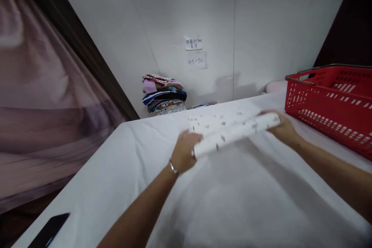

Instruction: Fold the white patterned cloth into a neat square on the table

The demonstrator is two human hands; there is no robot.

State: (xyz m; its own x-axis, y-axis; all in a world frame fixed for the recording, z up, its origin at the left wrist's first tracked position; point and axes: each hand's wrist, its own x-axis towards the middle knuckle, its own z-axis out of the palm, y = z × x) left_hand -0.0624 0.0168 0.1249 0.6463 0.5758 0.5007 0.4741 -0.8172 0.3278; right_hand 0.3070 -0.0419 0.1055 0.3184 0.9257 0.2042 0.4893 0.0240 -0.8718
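Printed white cloth (pixel 232 135), at the centre of the frame, looks thin, soft and light, likely to sag where unsupported and in little danger of breaking; its near side forms a rounded fold whose two ends should give the surest hold. The left hand (pixel 186 151) grasps the left end of that fold and the right hand (pixel 283 130) grasps the right end, the fold seemingly raised over the white-covered table (pixel 124 170). As for room, a dark flat object (pixel 49 230) lies at the lower left, near the table's slanting left edge, while white surface spreads across the lower middle. At right, a red basket (pixel 334 102) limits sideways swing; stacked fabrics (pixel 164 95) show beyond the far edge, before a pale wall (pixel 261 27).
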